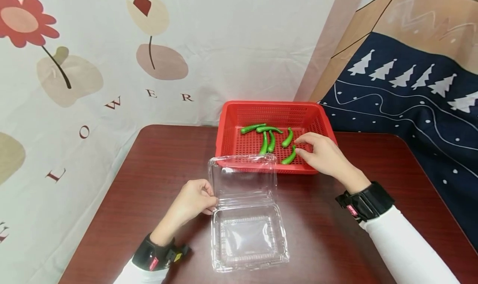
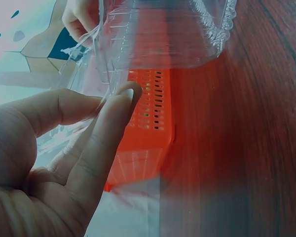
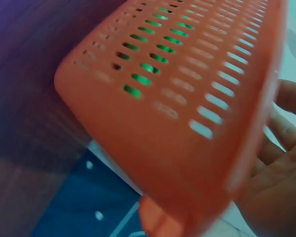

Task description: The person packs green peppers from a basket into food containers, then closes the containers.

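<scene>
A clear plastic clamshell container (image 1: 248, 234) stands on the table with its lid (image 1: 242, 180) raised toward the basket. My left hand (image 1: 196, 197) pinches its left edge near the hinge; the left wrist view shows thumb and fingertips on the thin plastic (image 2: 153, 34). Several green chili peppers (image 1: 287, 138) lie in a red perforated basket (image 1: 274, 105). Over the basket's right side, my right hand (image 1: 323, 153) has thumb and forefinger apart beside the stem end of the nearest pepper (image 1: 289, 156). In the right wrist view, the basket wall (image 3: 138, 123) partly hides this hand.
The dark red-brown table (image 1: 168, 155) carries the basket at its back edge, with the container in front of it. A pale printed cloth (image 1: 242, 47) hangs behind, and a navy tree-patterned cloth (image 1: 403, 93) hangs at the right. The raised lid overlaps the basket's front rim in the head view.
</scene>
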{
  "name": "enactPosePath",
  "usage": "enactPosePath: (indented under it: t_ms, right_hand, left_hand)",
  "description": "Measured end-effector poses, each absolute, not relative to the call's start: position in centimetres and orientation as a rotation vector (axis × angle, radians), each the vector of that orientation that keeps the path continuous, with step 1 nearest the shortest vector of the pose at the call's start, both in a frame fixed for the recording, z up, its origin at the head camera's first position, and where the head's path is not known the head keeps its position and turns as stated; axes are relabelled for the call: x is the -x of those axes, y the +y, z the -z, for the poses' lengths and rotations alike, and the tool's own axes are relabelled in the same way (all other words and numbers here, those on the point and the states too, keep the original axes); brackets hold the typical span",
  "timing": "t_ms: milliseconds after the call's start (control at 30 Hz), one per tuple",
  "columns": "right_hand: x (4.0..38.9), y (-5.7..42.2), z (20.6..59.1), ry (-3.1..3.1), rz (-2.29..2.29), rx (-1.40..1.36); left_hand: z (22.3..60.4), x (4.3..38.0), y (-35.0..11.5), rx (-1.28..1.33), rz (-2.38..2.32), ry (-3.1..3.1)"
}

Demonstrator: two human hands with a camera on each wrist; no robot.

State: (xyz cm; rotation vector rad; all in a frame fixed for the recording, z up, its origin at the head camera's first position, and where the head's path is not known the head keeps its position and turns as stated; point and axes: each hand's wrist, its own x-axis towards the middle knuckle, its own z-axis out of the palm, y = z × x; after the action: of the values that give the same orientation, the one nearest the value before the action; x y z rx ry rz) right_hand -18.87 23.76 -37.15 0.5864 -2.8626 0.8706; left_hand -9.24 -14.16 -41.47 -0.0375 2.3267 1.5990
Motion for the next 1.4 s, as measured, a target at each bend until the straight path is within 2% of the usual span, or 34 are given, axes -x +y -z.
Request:
enactPosePath:
  t_ms: [467,833,1400]
  right_hand:
    - [22.3,22.7,39.5,-3.045,-0.923,-0.561]
    - [24.5,22.4,40.3,-3.182,-0.871,-0.671]
    - [25.5,21.7,41.2,-3.362,-0.693,-0.755]
  left_hand:
    - [41.5,9.3,-14.4,0.087,-1.660,2.296]
    - [41.6,9.4,-14.5,0.087,-1.655,2.306]
    - [41.9,9.6,-14.5,0.086,-1.695,2.274]
